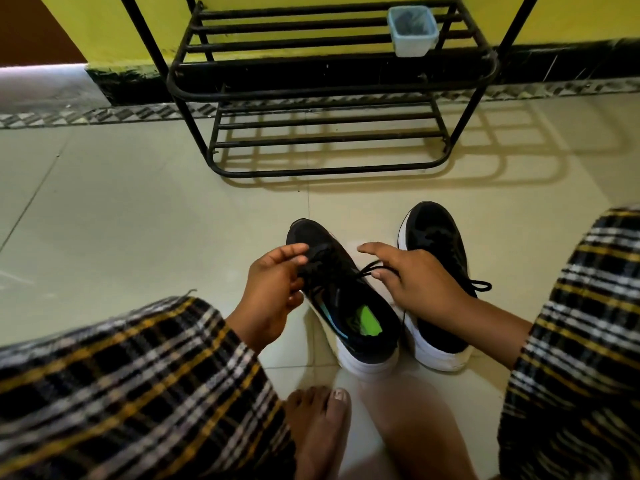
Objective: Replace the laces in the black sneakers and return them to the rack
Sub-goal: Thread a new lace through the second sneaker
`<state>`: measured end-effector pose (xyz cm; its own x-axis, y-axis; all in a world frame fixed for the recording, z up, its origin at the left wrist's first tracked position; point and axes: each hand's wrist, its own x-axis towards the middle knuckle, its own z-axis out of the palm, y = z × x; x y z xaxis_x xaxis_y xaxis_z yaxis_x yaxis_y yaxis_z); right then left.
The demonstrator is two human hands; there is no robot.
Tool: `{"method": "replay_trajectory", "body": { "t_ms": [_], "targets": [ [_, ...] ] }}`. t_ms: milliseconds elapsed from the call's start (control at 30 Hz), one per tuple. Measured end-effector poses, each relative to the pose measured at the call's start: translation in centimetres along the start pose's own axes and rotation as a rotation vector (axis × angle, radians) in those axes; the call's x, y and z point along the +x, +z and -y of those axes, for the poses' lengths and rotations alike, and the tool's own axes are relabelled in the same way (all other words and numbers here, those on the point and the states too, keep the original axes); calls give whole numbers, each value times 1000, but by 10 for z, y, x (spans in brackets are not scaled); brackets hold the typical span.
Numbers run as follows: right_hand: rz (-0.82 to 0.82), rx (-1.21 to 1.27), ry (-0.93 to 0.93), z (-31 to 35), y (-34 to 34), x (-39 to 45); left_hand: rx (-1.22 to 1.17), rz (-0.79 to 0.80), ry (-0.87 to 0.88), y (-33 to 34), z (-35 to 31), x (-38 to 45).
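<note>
Head view, looking down at a pale tiled floor (138, 209). Two black sneakers with white soles side by side on the tiles, toes pointing toward the rack, heels toward the camera. Left sneaker (341, 299) tilted a little, green insole showing inside its opening, a blue stripe along its side. Right sneaker (438, 271) just beside it, partly covered by a forearm.

Left hand (273, 292) at the left sneaker's lace area, fingers curled, thumb and forefinger seeming to pinch the black lace (363, 271) at the eyelets. Right hand (415, 275) over the gap between the shoes, forefinger stretched forward, thumb and a curled finger pinching the other end of that lace, pulled out sideways from the shoe. Another black lace end (479, 285) looping out past the right wrist, over the right sneaker.

Black metal shoe rack (329, 88) standing against a yellow wall (104, 26), well beyond the shoes, its shelves of bars. Small pale blue container (412, 31) on the upper shelf, right side.

Checked fabric over both knees (121, 375) at the lower corners. Bare foot (322, 420) on the tiles just behind the left sneaker's heel.
</note>
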<state>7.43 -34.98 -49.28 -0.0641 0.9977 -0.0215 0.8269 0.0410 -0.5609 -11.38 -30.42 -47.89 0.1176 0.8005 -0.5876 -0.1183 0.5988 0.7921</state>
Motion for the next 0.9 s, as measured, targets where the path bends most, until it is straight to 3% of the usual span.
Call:
{"method": "replay_trajectory", "body": {
  "t_ms": [67,333,400,467,533,600,700,800,900],
  "targets": [
    [-10,196,106,-6,3,-1,55,-45,-6,-6,2,2],
    [-19,517,323,-13,0,0,44,-146,-65,-7,-5,2],
    [5,589,323,-11,-6,1,189,-138,-88,-12,-6,3],
    [-49,606,313,-14,-17,4,499,-56,-99,-17,-5,1],
    [-187,552,324,-23,-30,4,778,122,-185,-19,3,-3],
    [-360,469,412,-38,-40,1,903,273,-245,-14,13,-8],
    [-511,455,638,-62,-46,-5,990,362,-128,0,21,-12],
    [-355,455,869,-81,-48,-16,1039,367,-64,10,19,-8],
    [-116,456,979,-86,-53,-30,1151,342,-39,15,19,1]
  ]
}}
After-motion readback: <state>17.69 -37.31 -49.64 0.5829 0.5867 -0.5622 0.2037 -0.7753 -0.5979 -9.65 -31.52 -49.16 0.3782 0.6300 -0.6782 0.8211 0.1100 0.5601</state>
